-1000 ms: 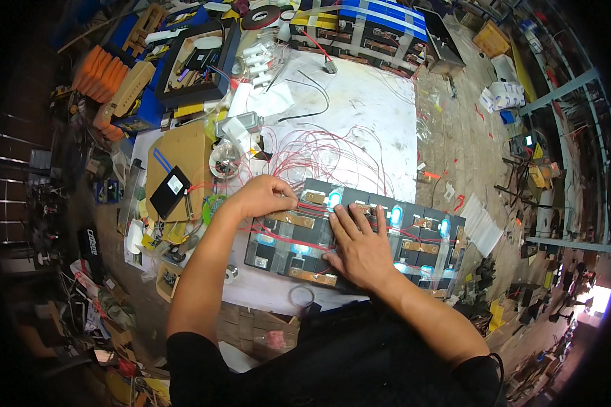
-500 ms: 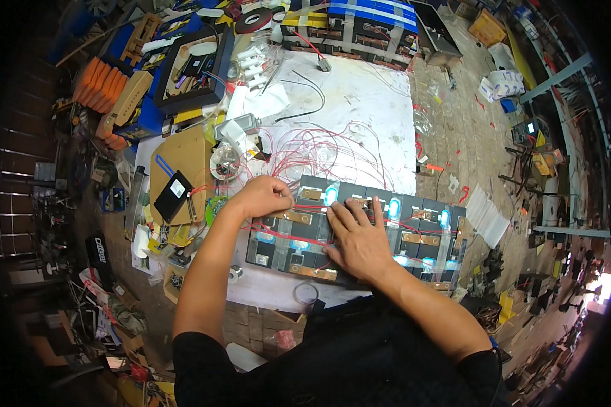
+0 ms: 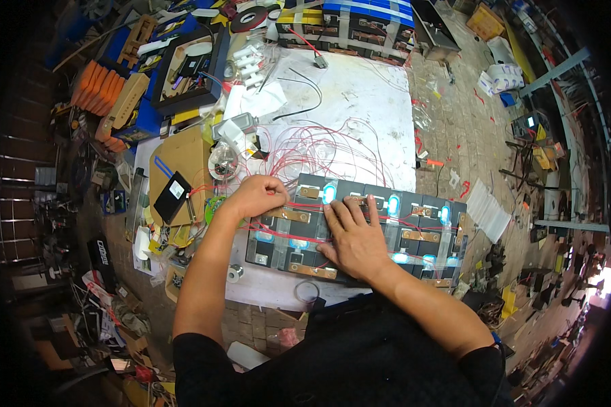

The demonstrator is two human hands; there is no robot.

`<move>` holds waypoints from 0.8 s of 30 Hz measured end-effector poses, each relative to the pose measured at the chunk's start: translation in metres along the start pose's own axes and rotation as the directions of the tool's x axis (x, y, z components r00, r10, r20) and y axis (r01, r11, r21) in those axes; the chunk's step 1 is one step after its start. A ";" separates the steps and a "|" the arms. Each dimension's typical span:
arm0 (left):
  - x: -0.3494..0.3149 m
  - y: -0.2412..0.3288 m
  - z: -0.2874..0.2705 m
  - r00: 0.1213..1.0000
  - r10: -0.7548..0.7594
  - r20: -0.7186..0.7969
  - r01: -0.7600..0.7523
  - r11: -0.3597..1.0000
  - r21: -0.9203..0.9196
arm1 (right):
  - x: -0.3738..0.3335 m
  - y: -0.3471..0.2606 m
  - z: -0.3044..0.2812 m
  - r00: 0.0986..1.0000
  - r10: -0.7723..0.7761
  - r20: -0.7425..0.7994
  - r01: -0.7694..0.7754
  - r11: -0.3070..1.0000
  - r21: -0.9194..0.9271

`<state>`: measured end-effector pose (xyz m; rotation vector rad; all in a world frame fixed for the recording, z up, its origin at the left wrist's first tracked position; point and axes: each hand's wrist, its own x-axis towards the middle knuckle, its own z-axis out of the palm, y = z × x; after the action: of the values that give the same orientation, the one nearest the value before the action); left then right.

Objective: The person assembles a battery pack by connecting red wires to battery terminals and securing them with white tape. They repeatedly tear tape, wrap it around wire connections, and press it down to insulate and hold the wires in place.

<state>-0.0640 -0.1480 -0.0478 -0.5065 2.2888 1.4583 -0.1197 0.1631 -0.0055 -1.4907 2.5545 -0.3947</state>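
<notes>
Head view: the left hand (image 3: 259,197) seems to be pinching red wires (image 3: 304,205) at the left end of the dark battery pack (image 3: 417,248), which is lying on the white worktop (image 3: 370,95) just before the person. The right hand (image 3: 358,245) is resting, fingers spread, over the pack's middle. Laying wires across it appears to be the step in hand; the next move is probably calling for light tension and flat pressure.
</notes>
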 end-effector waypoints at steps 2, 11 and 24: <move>-0.005 0.015 -0.001 1.000 -0.029 -0.004 0.029 0.998 0.057 | 0.000 0.001 0.000 1.000 0.010 -0.004 -0.010 1.000 0.002; -0.015 0.033 0.022 0.960 0.189 -0.208 -0.101 0.922 0.374 | 0.001 -0.001 0.000 1.000 0.017 -0.020 -0.017 1.000 0.012; -0.035 0.063 0.101 0.746 0.480 -0.461 -0.149 0.796 0.587 | 0.001 0.000 0.003 1.000 0.009 -0.028 -0.009 1.000 0.018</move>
<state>-0.0522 -0.0271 -0.0214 -0.4403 3.2763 0.7679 -0.1188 0.1620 -0.0087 -1.4774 2.5715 -0.4393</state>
